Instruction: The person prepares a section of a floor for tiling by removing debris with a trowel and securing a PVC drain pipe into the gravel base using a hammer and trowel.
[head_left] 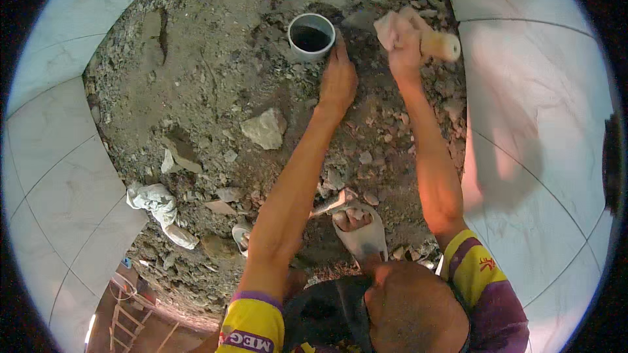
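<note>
A short white plastic pipe [294,37] stands upright in the dirt, its round mouth facing up and its inside dark. My left hand [338,83] presses against its right side with the fingers close together; the thumb is hardly visible. To the right of the pipe, my right hand [407,55] is closed around a pale, blurred thing with a yellowish cylindrical end [445,46] and a blockier whitish end. Its exact kind is unclear. That hand is held above the ground, apart from the pipe.
Loose dirt and rubble [216,78] surround the pipe, with a large flat stone [265,128] nearer me. Pale tiles border both sides, including right-hand tiles [530,111]. A crumpled white bag [157,201] lies at left. My sandalled foot [356,225] is close below. A ladder [127,320] shows lower left.
</note>
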`<state>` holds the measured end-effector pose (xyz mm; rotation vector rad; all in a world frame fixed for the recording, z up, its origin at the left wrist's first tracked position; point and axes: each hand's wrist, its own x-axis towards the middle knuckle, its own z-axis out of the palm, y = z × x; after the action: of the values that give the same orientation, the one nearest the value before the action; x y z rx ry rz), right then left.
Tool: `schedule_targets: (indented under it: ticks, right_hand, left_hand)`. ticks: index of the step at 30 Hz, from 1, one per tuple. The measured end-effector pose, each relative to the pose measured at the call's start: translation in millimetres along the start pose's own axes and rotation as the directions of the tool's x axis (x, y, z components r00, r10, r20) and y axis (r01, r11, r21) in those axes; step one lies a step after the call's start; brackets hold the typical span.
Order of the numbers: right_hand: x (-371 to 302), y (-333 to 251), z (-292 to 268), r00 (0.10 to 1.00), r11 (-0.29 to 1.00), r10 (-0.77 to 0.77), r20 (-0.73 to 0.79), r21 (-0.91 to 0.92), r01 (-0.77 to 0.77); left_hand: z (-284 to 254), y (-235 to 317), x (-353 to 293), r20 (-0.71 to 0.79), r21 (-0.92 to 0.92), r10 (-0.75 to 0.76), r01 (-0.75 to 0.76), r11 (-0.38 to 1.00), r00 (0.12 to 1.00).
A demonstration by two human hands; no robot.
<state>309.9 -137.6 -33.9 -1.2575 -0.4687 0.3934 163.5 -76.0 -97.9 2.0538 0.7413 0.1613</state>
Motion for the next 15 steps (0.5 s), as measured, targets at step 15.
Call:
schedule_targets:
  ticks: [15]
  right_hand:
    - [4.6,-56.1,7.5,0.908,0.937,-0.016,0.418,-0.31,0.159]
  left_hand:
    - [8.1,-0.3,23.5,-0.225,-0.017,0.051,-0.056,0.998,0.973]
